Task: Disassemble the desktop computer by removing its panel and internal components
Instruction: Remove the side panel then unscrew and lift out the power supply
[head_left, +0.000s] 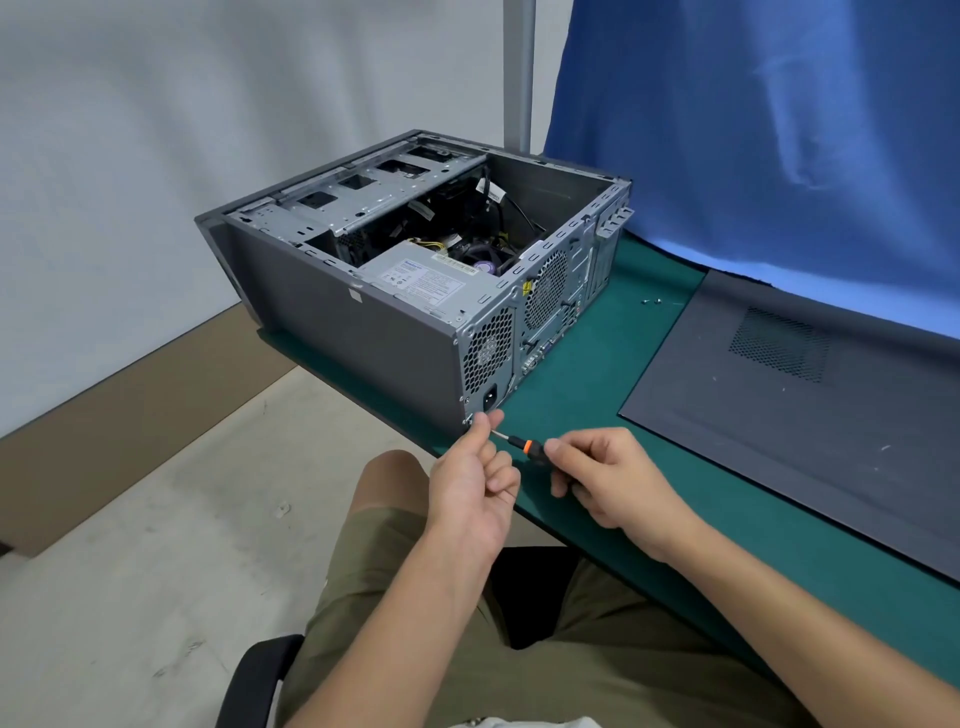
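One case: grey metal desktop computer tower (363, 322) lies on its side at the mat's 10 o'clock, open face up.
Done: one dark grey flat side panel (805, 415) is off, lying at the tower's 4 o'clock.
Left to do: one silver boxed power supply (415, 278), black cables (488, 205) and one steel drive cage (358, 195) sit inside; early in the job, I judge.
One tool: black screwdriver with orange collar (525, 445), tip at the tower's rear lower corner, 6 o'clock.
Left hand (475, 480): thumb and forefinger pinch the shaft by the tip.
Right hand (610, 478): fingers curled round the handle.
Loose parts: two small silver screws (650, 300), perhaps three, too tiny to be sure, at the tower's 3 o'clock on the green mat (597, 384).
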